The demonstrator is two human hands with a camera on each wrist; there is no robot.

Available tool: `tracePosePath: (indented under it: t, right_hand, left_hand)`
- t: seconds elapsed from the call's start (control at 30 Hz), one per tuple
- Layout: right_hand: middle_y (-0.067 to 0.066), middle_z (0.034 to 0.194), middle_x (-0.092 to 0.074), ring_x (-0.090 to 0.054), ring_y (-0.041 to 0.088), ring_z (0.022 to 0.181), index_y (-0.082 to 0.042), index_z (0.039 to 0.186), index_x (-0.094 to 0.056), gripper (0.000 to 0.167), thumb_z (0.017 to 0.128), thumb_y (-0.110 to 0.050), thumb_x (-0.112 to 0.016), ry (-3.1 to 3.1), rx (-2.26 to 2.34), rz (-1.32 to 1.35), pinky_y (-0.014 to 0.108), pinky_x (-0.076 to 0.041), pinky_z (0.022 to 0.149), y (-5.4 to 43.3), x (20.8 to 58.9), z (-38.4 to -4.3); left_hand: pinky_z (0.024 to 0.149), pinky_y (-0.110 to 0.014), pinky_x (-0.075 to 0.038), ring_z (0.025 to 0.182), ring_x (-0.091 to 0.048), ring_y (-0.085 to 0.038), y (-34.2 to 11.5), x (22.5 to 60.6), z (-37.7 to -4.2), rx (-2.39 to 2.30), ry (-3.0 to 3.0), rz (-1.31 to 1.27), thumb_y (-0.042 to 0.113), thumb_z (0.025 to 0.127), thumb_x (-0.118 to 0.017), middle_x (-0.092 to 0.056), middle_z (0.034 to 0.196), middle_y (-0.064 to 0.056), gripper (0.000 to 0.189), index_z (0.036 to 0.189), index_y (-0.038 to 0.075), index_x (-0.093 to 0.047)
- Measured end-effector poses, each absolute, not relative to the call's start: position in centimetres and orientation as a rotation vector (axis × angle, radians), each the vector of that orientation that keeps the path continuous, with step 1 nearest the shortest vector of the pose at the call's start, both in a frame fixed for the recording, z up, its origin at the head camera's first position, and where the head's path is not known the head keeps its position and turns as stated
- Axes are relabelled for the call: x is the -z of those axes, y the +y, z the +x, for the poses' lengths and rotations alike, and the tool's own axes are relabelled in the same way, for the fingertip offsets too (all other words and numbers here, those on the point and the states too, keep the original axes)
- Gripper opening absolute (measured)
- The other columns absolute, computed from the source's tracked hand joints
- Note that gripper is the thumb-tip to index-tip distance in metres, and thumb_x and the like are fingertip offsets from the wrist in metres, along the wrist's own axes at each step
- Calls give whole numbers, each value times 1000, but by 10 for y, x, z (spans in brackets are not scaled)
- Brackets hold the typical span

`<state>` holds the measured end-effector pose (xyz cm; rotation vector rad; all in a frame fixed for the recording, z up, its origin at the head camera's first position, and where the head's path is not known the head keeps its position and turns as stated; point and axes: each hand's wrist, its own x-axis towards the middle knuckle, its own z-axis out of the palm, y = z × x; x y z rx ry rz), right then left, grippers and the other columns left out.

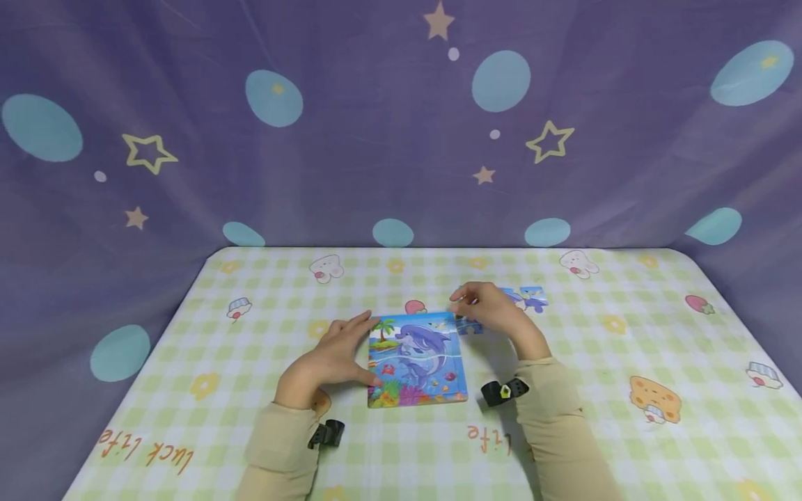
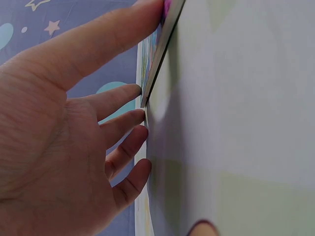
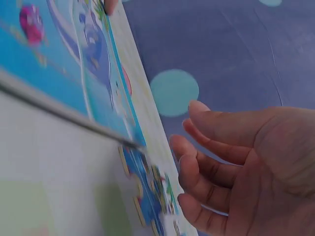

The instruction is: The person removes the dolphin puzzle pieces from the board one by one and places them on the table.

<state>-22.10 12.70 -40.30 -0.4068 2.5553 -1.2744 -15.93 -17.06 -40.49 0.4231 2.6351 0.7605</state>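
A square dolphin picture puzzle (image 1: 416, 358) lies on the checked cloth in the middle of the head view. My left hand (image 1: 328, 358) spans its left side, thumb at the lower left edge and fingers near the upper left corner. The left wrist view shows the thumb (image 2: 123, 29) against the puzzle's edge, with the other fingers spread. Just off the upper right corner is my right hand (image 1: 495, 306), its fingers loosely bent and nothing between them in the right wrist view. Below its fingers lie loose puzzle pieces (image 1: 470, 325), partly hidden.
More loose jigsaw pieces (image 1: 534, 299) lie behind the right hand. The table's checked cloth (image 1: 250, 362) has printed cartoon figures and lettering. A purple curtain (image 1: 376, 139) hangs behind the far edge. Both wrists carry black straps (image 1: 504, 392).
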Motion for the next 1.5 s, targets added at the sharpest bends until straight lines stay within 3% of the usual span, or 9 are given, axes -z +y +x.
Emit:
tracePosePath:
  t: [0.87, 1.27, 1.5]
  right_hand:
    - [3, 86, -63, -54, 12, 71, 1, 110, -67, 21, 91, -6, -71, 2403, 1170, -702, 27, -46, 66, 77, 403, -205]
    - [8, 99, -62, -57, 20, 90, 0, 117, -64, 40, 81, -4, -80, 2404, 945, -778, 31, -48, 80, 76, 405, -201]
    - [8, 98, -58, -52, 16, 84, 3, 120, -62, 47, 77, 0, -82, 2373, 970, -775, 28, -46, 78, 77, 407, -202]
  left_hand:
    - [109, -56, -32, 137, -27, -33, -169, 404, -164, -748, 2635, 420, 36, 68, -92, -21, 163, -8, 109, 155, 10, -33]
    - [109, -58, -31, 138, -26, -34, -167, 404, -164, -737, 2632, 425, 37, 69, -91, -21, 163, -9, 109, 156, 10, -32]
    - [109, -58, -31, 137, -26, -34, -169, 405, -164, -738, 2632, 425, 38, 68, -91, -21, 163, -9, 110, 156, 10, -31]
